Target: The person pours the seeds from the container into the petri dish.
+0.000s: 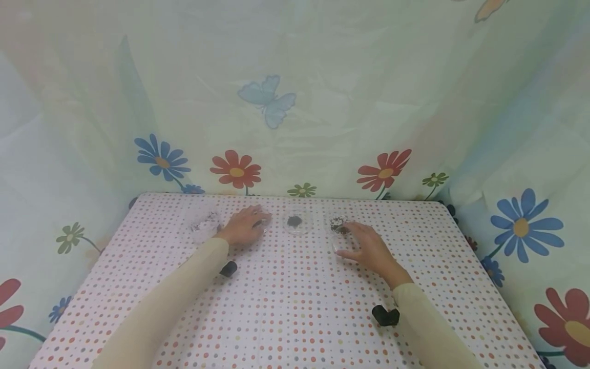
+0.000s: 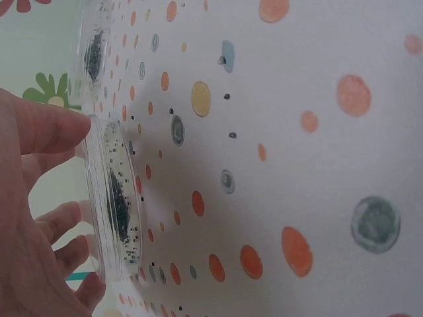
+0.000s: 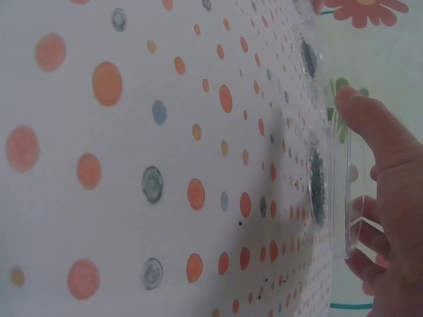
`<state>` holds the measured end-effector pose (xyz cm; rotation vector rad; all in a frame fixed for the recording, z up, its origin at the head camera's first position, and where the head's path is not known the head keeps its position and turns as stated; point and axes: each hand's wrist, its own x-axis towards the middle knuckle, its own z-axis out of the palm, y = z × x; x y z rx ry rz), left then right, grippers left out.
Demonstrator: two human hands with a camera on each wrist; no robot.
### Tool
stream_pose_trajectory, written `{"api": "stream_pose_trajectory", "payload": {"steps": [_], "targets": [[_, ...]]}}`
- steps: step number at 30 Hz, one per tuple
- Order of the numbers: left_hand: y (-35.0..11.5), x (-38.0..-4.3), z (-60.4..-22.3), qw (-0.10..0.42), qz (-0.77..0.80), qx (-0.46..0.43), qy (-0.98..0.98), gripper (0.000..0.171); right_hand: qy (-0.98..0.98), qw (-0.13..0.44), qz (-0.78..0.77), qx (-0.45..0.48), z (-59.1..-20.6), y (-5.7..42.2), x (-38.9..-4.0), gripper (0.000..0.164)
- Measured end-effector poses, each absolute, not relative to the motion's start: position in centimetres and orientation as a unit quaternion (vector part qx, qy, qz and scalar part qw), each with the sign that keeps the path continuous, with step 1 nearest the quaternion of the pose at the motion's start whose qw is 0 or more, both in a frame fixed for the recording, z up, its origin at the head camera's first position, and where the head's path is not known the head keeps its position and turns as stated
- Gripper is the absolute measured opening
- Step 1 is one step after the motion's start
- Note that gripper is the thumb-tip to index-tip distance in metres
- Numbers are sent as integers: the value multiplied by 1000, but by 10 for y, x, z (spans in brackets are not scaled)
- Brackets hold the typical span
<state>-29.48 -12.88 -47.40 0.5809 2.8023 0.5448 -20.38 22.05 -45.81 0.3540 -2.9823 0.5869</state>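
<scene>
My left hand (image 1: 244, 226) grips a clear, round, shallow dish (image 2: 112, 218) from above, thumb at one side of the rim and fingers at the other. Inside that dish lie small dark grains, heaped in the middle with others scattered round. On the right, my right hand (image 1: 371, 251) holds a clear round lid (image 3: 340, 198) by its edge, thumb and fingers spread across it. Close under the lid is another clear dish holding dark grains (image 3: 317, 178). Between the hands stands a third clear dish (image 1: 301, 231) with a dark heap (image 1: 294, 221) at its centre.
Left of my left hand is one more clear dish (image 1: 203, 225) with scattered grains. Loose dark grains (image 2: 232, 135) dot the spotted tablecloth (image 1: 286, 307). A flowered curtain (image 1: 322, 143) hangs behind the table. Black straps with cameras (image 1: 385, 315) sit at my wrists.
</scene>
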Motion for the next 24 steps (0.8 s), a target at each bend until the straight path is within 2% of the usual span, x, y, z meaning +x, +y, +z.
{"api": "stream_pose_trajectory", "payload": {"steps": [8, 24], "targets": [[-129, -295, -475, 112, 185, 198, 956, 43, -975, 27, 192, 105, -457, 219, -207, 77], [-128, -293, -472, 98, 183, 204, 957, 43, -978, 35, 178, 107, -461, 216, -220, 78]]}}
